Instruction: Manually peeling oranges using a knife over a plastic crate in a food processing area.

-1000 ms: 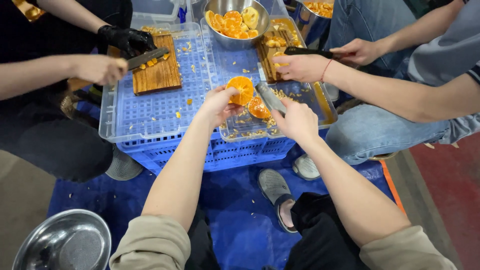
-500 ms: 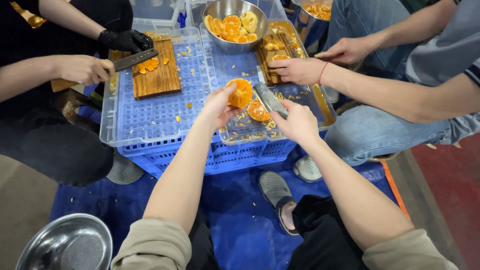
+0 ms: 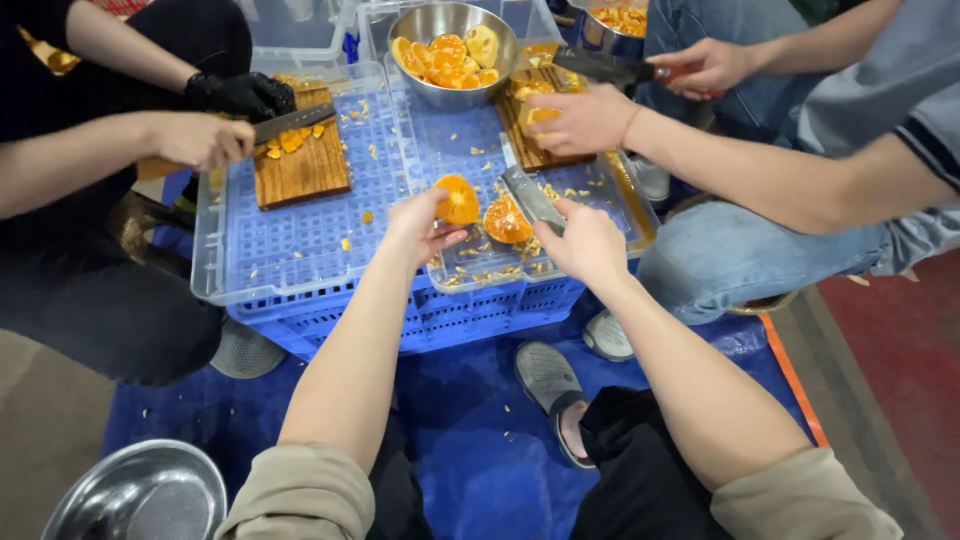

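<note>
Since half a second ago left hand (image 3: 418, 222) has lifted its orange half (image 3: 457, 199) off the second half (image 3: 507, 220), fingers pinched on its rim, while right hand (image 3: 585, 240), fingers closed on knife (image 3: 530, 198), sits nearer that half, blade slanting up-left.

Both forearms reach forward, bare below rolled tan sleeves, and angle in towards each other. The left hand (image 3: 420, 225) is turned palm inward with fingers (image 3: 447, 238) curled and pinched together at the tips, in a closed grip. The right hand (image 3: 585, 240) sits knuckles up, fingers wrapped tight in a fist-like hold, wrist nearly straight, just beside the left and level with it.
</note>
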